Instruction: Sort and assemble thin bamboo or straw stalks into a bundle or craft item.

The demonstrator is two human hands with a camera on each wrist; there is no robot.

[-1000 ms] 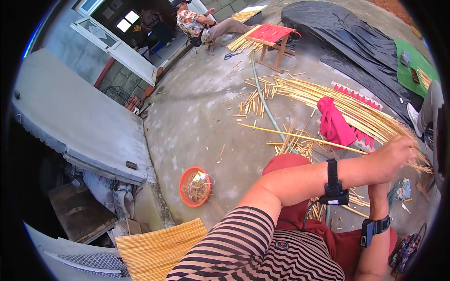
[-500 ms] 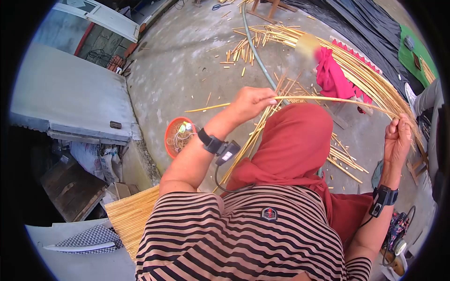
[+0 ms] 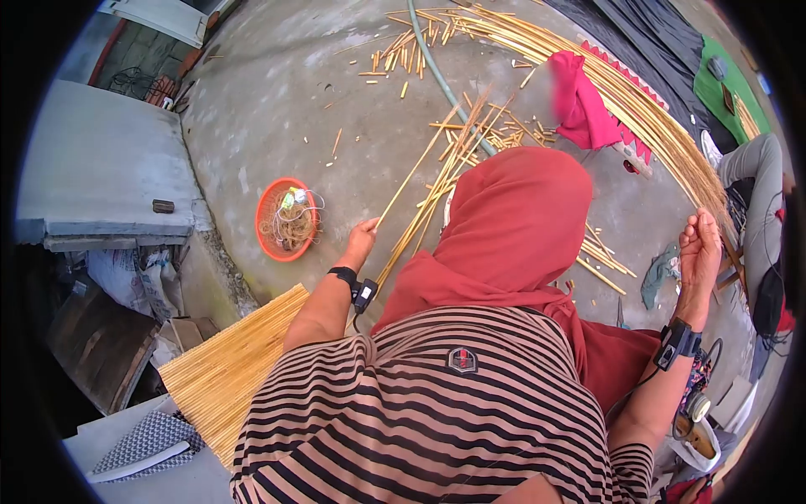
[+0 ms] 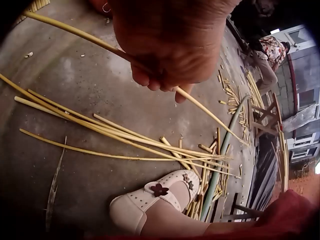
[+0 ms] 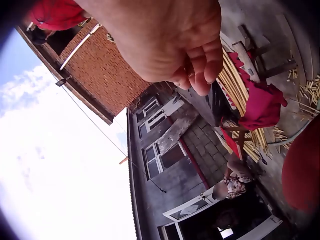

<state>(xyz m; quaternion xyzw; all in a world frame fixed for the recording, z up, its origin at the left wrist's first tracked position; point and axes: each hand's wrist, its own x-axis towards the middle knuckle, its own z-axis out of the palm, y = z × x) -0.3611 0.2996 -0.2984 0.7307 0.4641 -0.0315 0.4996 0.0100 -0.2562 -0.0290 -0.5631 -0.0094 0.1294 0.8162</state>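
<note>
My left hand [image 3: 361, 242] grips a long thin yellow plant stalk [image 3: 411, 174] at the left of the head view. In the left wrist view the same stalk [image 4: 80, 36] runs through the curled fingers and sticks out on both sides, slanting over the concrete. Several more long stalks [image 3: 445, 176] lie on the ground beside it. Out to the right, my right hand [image 3: 699, 248] is raised with its fingers loosely bent and nothing visible in them. In the head view it overlaps the brushy end of a big stalk bundle [image 3: 621, 97].
An orange basket [image 3: 262, 227] of tangled fibre stands left. A slatted stalk mat [image 3: 227, 370] lies behind my left arm. Short cut pieces [image 3: 411, 59] and a green hose [image 3: 430, 63] lie ahead. A pink cloth [image 3: 583, 109] rests by the bundle; another person's leg [image 3: 760, 168] is at right.
A stalk stretched between both hands half a second ago. Now my left hand has moved left and down with it, and my right hand has let go. The head view has tilted down.
</note>
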